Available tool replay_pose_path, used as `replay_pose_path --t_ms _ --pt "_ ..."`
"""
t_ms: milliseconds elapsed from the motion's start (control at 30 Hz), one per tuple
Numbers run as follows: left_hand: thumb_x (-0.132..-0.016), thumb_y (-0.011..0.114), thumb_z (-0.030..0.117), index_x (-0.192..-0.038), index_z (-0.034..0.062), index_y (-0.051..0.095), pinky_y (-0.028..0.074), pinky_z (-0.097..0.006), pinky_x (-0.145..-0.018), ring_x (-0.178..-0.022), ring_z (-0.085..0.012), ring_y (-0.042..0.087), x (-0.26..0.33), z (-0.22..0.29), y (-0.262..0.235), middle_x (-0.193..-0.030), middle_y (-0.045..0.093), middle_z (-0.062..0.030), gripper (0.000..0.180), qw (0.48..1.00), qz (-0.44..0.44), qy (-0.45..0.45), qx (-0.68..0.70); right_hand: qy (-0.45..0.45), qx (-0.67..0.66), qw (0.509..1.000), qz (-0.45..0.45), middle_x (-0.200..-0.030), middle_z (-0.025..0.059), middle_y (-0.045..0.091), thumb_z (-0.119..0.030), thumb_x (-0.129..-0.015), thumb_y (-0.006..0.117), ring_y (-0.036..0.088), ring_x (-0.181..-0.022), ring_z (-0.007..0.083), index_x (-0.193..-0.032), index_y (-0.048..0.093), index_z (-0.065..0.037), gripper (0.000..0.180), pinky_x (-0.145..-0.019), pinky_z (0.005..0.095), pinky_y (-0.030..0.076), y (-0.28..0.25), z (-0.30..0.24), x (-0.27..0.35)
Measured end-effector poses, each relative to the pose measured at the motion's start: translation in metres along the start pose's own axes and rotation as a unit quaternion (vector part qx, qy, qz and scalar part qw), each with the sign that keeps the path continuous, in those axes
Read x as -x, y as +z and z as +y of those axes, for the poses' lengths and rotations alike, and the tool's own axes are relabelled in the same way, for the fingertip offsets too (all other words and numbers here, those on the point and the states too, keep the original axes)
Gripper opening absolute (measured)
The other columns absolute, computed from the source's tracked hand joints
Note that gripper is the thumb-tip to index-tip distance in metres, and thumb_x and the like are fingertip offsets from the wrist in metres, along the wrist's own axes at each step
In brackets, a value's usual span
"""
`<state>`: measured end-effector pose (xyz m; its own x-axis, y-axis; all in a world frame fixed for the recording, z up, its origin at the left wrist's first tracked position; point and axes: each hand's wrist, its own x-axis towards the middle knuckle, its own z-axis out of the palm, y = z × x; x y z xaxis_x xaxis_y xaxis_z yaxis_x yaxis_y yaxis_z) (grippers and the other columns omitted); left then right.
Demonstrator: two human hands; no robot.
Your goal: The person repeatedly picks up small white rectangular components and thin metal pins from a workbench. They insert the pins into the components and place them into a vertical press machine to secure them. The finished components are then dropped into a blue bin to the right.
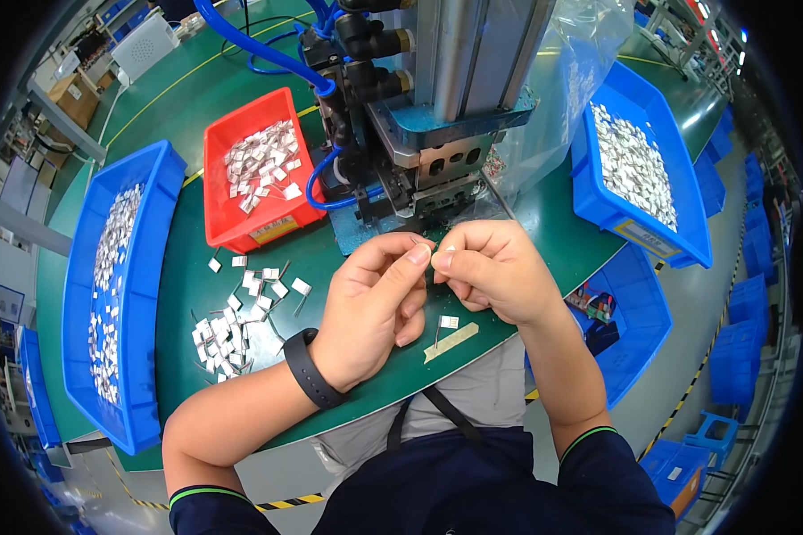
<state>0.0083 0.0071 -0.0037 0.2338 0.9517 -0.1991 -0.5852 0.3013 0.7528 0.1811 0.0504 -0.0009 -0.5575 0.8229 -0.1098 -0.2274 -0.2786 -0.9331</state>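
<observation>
Three bins ring the grey press machine (446,98), which stands at the far middle of the green table (196,267). Far left of the machine, a long blue tray (156,294) runs along the table's left edge, holding a strip of small silvery parts down its length. Closer to the machine's left side sits a red bin (232,227), its floor about half covered with the same white-silver pieces. Between that bin and the near table edge, a loose pile of small parts (236,325) lies scattered on the bare green surface.

Directly in front of the machine, both hands meet. The left hand (375,308), with a dark wristband (305,367) on its wrist, has thumb and forefinger pressed together on a tiny metal component (426,252); the right hand (491,272) pinches the same piece from the other side, the fingertips touching. Just nearer than the hands, a single small part (448,322) and a pale strip (451,342) lie close to the table's curved front edge.

Right of the machine, a clear plastic sheet (571,62) hangs beside it, and a second blue bin (638,223) sits angled at the table's right rim, filled with silvery parts. Open green surface remains between the red bin and the hands; below the right rim, another blue crate (647,308) stands off the table.
</observation>
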Motion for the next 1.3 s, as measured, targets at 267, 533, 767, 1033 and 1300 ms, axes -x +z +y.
replay_pose_path --t_ms 267,533,767,1033,1300 --pt "-0.096 0.056 0.019 -0.104 0.0075 0.056 0.034 -0.021 -0.04 -0.057 -0.0084 0.044 0.001 -0.002 0.0 -0.078 0.051 -0.0019 0.015 1.0 -0.004 0.011 -0.008 0.038 -0.003 0.999 -0.004 -0.061 0.0002 0.053 -0.01 -0.09 0.059 0.036 -0.043 0.0008 -0.086 0.061 -0.001 0.009 -0.037 0.0186 0.022 0.004 -0.003 0.001" --pt "-0.096 0.051 0.02 -0.104 0.0092 0.05 0.032 -0.022 -0.04 -0.056 -0.0091 0.042 0.001 -0.002 -0.001 -0.081 0.05 -0.0028 0.014 1.0 -0.001 0.006 0.015 0.119 0.197 0.973 0.012 -0.062 0.0 0.055 -0.016 -0.082 0.061 0.043 -0.048 0.0038 -0.087 0.062 -0.003 0.014 -0.042 0.0216 0.033 -0.006 -0.023 0.034" --pt "-0.094 0.053 0.017 -0.104 0.0095 0.05 0.032 -0.022 -0.04 -0.057 -0.0087 0.043 0.004 -0.005 -0.001 -0.08 0.05 -0.0027 0.013 0.999 -0.018 0.033 -0.02 0.094 0.386 0.917 0.019 -0.066 0.0089 0.059 -0.025 -0.086 0.066 0.056 -0.058 0.0146 -0.086 0.062 -0.002 0.023 -0.053 0.029 0.044 0.004 -0.015 0.046" --pt "-0.094 0.054 0.017 -0.105 0.0098 0.049 0.032 -0.022 -0.039 -0.056 -0.0086 0.043 0.006 -0.004 0.001 -0.077 0.047 -0.0016 0.014 0.998 -0.025 0.043 -0.027 0.005 0.592 0.806 -0.004 -0.083 0.0179 0.065 -0.023 -0.083 0.066 0.064 -0.082 0.0337 -0.095 0.063 -0.002 0.025 -0.072 0.0408 0.049 0.019 -0.009 0.048" --pt "-0.094 0.052 0.019 -0.104 0.0134 0.048 0.032 -0.021 -0.039 -0.055 -0.0078 0.043 0.006 -0.007 0.005 -0.073 0.048 0.0002 0.012 0.997 -0.01 0.052 -0.049 -0.009 0.586 0.81 -0.034 -0.075 0.0186 0.066 -0.024 -0.083 0.065 0.066 -0.072 0.0289 -0.086 0.066 0.003 0.027 -0.067 0.0389 0.051 0.013 -0.019 0.044"
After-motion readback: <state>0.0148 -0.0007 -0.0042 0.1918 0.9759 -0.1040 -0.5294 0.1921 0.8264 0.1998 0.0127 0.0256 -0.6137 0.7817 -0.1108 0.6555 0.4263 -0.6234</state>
